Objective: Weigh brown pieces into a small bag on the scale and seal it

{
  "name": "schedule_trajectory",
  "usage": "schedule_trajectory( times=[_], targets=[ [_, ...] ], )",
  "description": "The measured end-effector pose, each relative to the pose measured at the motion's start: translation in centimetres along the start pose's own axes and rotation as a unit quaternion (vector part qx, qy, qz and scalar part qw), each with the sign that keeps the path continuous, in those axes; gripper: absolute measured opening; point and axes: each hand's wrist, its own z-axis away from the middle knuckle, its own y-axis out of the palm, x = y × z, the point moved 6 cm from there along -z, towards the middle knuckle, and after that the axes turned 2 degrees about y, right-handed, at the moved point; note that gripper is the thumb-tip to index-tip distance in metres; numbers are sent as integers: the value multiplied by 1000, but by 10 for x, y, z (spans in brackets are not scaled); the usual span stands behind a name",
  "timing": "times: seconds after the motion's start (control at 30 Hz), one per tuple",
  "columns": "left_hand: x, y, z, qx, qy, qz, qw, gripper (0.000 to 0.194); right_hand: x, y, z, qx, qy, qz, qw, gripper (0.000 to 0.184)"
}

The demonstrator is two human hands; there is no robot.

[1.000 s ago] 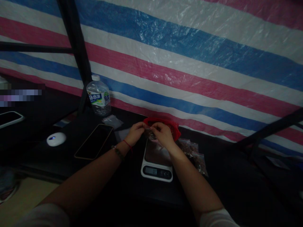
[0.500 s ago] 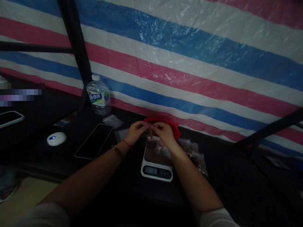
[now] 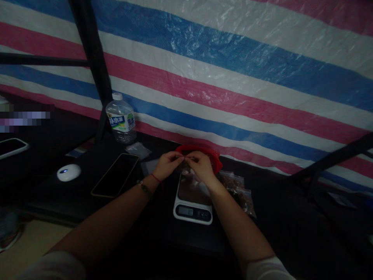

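obst: scale (image 3: 192, 198) below hands | phone (image 3: 115, 174) L | bags (image 3: 237, 189) R

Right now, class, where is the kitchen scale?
In the head view, the kitchen scale sits centre on the dark table, below both hands, between the smartphone and the small filled bags.

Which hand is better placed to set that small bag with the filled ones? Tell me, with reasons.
Right, probably. Both hands pinch the small clear bag above the scale, but the right hand is on the side where the filled bags lie; the left hand would cross over.
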Motion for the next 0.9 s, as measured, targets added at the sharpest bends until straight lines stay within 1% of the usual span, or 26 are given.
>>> schedule_trajectory(
  times=[0.07, 0.13, 0.2, 0.23, 0.3, 0.37, 0.43, 0.47, 0.5, 0.57, 0.6, 0.63, 0.67, 0.7, 0.73, 0.77, 0.8, 0.83, 0.87, 0.9],
  targets=[
    [-10, -1, 1, -6, 32, -61, 998, 20, 6, -2, 0, -11, -29, 19, 999, 10],
    [-24, -3, 1, -22, 68, -112, 991, 19, 14, -7, 1, -31, -44, 32, 998, 9],
    [-42, -4, 2, -27, 103, -131, 986, 20, 26, -15, 4, -59, -49, 37, 996, 9],
    [-51, -4, 2, -21, 120, -129, 984, 20, 34, -21, 5, -72, -49, 37, 996, 9],
    [-72, -2, 3, 14, 155, -121, 980, 21, 49, -31, 10, -81, -49, 27, 995, 10],
    [-91, -1, 5, 43, 180, -127, 975, 21, 62, -40, 16, -64, -55, 9, 996, 9],
    [-104, -3, 9, 48, 185, -143, 971, 20, 67, -51, 26, -47, -48, -14, 998, 8],
    [-108, -5, 12, 37, 182, -147, 971, 20, 65, -59, 32, -54, -34, -28, 998, 8],
    [-111, -7, 15, 15, 172, -147, 974, 20, 60, -68, 39, -74, -12, -44, 996, 9],
    [-113, -12, 23, -49, 145, -139, 979, 21, 44, -88, 58, -143, 45, -88, 985, 15],
    [-113, -11, 28, -70, 130, -134, 980, 21, 35, -95, 70, -175, 71, -115, 975, 18],
    [-113, -6, 33, -73, 120, -130, 982, 21, 29, -98, 82, -195, 86, -146, 966, 20],
    [-115, 3, 38, -55, 117, -124, 984, 21, 26, -97, 93, -197, 84, -175, 961, 21],
    [-118, 17, 44, -19, 120, -117, 986, 20, 25, -93, 104, -181, 77, -205, 959, 23],
    [-121, 32, 50, 24, 128, -102, 986, 19, 24, -86, 114, -148, 78, -234, 958, 30],
    [-125, 44, 56, 43, 138, -82, 986, 19, 24, -78, 123, -107, 89, -254, 957, 41],
    [-128, 57, 61, 67, 139, -68, 986, 18, 22, -75, 132, -98, 104, -262, 954, 42],
    [-130, 67, 65, 88, 141, -60, 984, 17, 19, -76, 141, -96, 124, -258, 953, 37],
    [-130, 75, 69, 101, 140, -56, 983, 18, 14, -81, 147, -102, 141, -252, 952, 33],
    [-129, 79, 70, 109, 130, -58, 984, 22, 8, -91, 153, -114, 150, -249, 950, 31]
  ],
)
